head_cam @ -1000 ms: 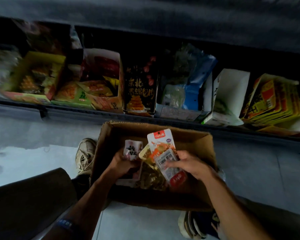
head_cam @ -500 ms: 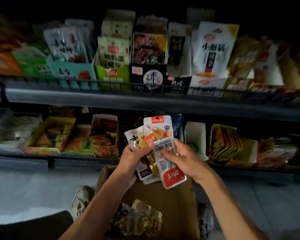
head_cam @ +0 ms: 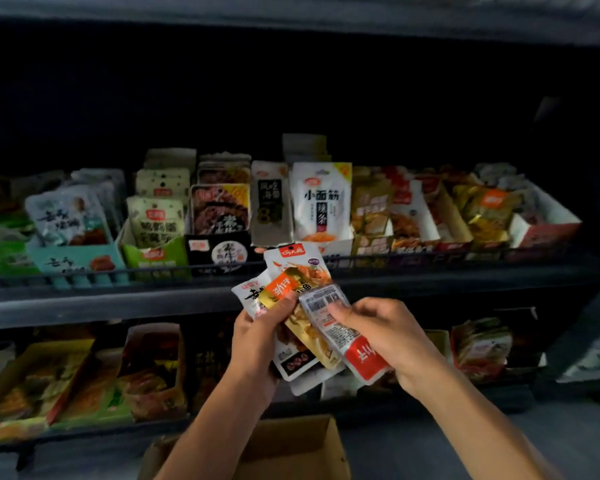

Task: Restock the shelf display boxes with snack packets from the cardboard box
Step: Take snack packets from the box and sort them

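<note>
A fanned bunch of snack packets (head_cam: 302,271) is held between both hands in front of the upper shelf rail. My left hand (head_cam: 257,337) grips the white, gold and orange packets from the left, thumb on top. My right hand (head_cam: 385,334) pinches a silver packet with a red end (head_cam: 361,358), barcode side up. The cardboard box (head_cam: 291,448) stands open on the floor below my arms. Display boxes (head_cam: 219,251) full of upright packets line the upper shelf just behind the bunch.
A wire rail (head_cam: 430,261) runs along the upper shelf's front edge. The lower shelf holds more display boxes, among them a yellow one (head_cam: 35,382) at left and a red-white one (head_cam: 153,368). Another shelf board (head_cam: 291,15) spans overhead. Grey floor lies at bottom right.
Both hands have lifted the bunch of packets out of the cardboard box up to the upper shelf's level. My view has tilted up from the floor to the shelves.
</note>
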Demonstrator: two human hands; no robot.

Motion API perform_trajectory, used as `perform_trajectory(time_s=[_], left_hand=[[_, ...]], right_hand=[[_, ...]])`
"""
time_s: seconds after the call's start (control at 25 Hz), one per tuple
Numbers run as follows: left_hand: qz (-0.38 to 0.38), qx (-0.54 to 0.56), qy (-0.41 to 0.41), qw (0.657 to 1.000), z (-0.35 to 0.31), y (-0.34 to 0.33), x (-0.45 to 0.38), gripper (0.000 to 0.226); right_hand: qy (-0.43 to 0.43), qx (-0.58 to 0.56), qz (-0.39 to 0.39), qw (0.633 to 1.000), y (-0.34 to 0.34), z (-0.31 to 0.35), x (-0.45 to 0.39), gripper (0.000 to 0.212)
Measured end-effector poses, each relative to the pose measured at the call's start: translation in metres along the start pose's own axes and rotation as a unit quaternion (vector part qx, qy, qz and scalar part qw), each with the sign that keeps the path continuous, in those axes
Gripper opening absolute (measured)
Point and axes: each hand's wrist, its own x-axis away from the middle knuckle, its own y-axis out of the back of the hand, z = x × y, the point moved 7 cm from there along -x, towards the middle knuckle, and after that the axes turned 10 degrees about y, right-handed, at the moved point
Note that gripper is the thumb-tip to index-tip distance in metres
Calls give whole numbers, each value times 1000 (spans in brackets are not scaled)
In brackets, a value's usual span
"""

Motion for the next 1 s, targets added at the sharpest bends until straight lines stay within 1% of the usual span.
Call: perform_trajectory(time_s=[0.12,0.2,0.24,0.32,0.36,0.4,0.44,0.48,0.52,0.56,0.6,0.64,0.68,0.76,0.84,0.92,1.0], left_hand=[[2,-1,-8,1000,-6,-40,-7,34],[10,2,-13,1000,-9,-61,-10,38],[14,2,-17,1000,-10,-69,-13,41],[14,-5,-31,999,-14,-79,-18,41],[15,-7,-37,999,-16,-84,-21,41],[17,-9,-41,999,-17,-89,-24,43],[19,-13,-43,999,-18,-94,-27,47],[22,-18,-47,999,-18,-99,-30,50],[24,-23,-50,998,-19,-104,-33,50],[25,-25,-53,998,-18,-109,-37,48],[27,-24,-54,998,-18,-112,-40,47],[30,-21,-52,998,-17,-115,-43,47],[34,-19,-49,998,-16,-119,-45,47],[34,-18,-46,998,-16,-123,-51,46],[38,-20,-45,998,-19,-126,-55,49],[46,-23,-45,998,-23,-126,-60,54],[46,-29,-45,997,-26,-123,-65,55]], right_hand=[[-9,-4,-42,999,43,6,-3,19],[-13,-17,-73,997,71,8,-4,10],[-3,-34,-90,995,83,10,-5,10],[32,-72,-118,990,102,13,-7,26],[52,-95,-130,986,109,15,-7,27],[66,-135,-145,978,118,16,-8,21],[75,-202,-153,965,127,18,-10,15],[85,-288,-146,943,135,22,-12,16],[95,-371,-127,915,145,27,-17,24],[106,-428,-108,891,157,33,-24,30],[117,-446,-99,882,172,38,-34,32],[124,-428,-101,889,187,41,-47,30],[121,-386,-121,907,200,39,-63,25],[93,-255,-195,942,223,25,-98,19],[78,-113,-250,958,236,14,-126,22],[75,26,-257,963,241,11,-149,22],[49,142,-220,964,240,9,-167,22]])
